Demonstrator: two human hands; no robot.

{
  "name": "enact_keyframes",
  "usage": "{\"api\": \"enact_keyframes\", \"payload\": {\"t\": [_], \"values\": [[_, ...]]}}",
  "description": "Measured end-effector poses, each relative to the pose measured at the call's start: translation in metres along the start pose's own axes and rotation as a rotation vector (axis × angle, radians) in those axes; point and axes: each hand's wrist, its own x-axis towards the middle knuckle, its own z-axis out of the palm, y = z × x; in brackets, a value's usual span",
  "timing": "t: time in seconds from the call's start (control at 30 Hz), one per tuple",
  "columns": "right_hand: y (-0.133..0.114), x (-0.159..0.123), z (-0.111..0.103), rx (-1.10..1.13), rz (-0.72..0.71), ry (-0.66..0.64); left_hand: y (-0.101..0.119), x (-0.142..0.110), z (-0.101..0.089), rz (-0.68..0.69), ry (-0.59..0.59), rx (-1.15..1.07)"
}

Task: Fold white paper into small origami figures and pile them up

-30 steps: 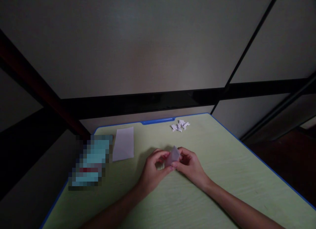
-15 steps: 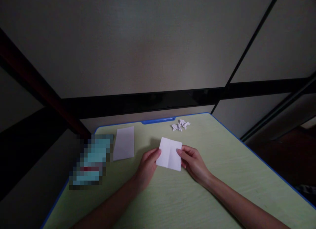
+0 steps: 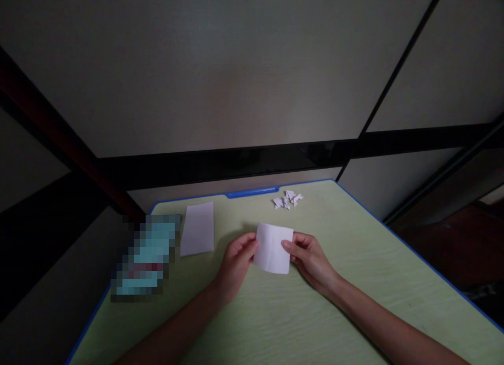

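Note:
A small white sheet of paper (image 3: 272,249) is held above the table between my two hands, slightly bowed, with a faint upright crease left of its middle. My left hand (image 3: 236,262) pinches its left edge, thumb on the near face and fingers behind. On the right edge, my right hand (image 3: 309,257) grips it the same way, its thumb lying over the face. The fingertips behind the paper are hidden. Beyond it lie several small folded white paper pieces (image 3: 288,199) in a cluster.
A stack of white paper (image 3: 197,229) lies at the table's far left. Beside it is a blurred-out light-blue item (image 3: 147,254). The pale green table (image 3: 268,323) has a blue rim and a blue handle (image 3: 252,192) at its back edge, close to a panelled wall (image 3: 220,81).
The paper has turned a little and shifted slightly right, now bowed where it was flatter. Both hands keep their hold on its edges.

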Motion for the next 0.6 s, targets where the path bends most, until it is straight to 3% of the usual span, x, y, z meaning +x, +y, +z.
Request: {"api": "enact_keyframes", "payload": {"t": [0.2, 0.37, 0.6], "values": [[0.0019, -0.0004, 0.0006, 0.013, 0.020, 0.018, -0.0021, -0.0002, 0.0012, 0.250, 0.064, 0.226], [0.0040, 0.0002, -0.0012, -0.042, -0.013, 0.003, -0.0025, -0.0019, 0.0028, 0.315, 0.026, 0.446], [0.0036, -0.0007, 0.0006, -0.115, -0.009, -0.034, -0.0032, -0.0023, 0.0014, 0.383, 0.057, 0.554]]}}
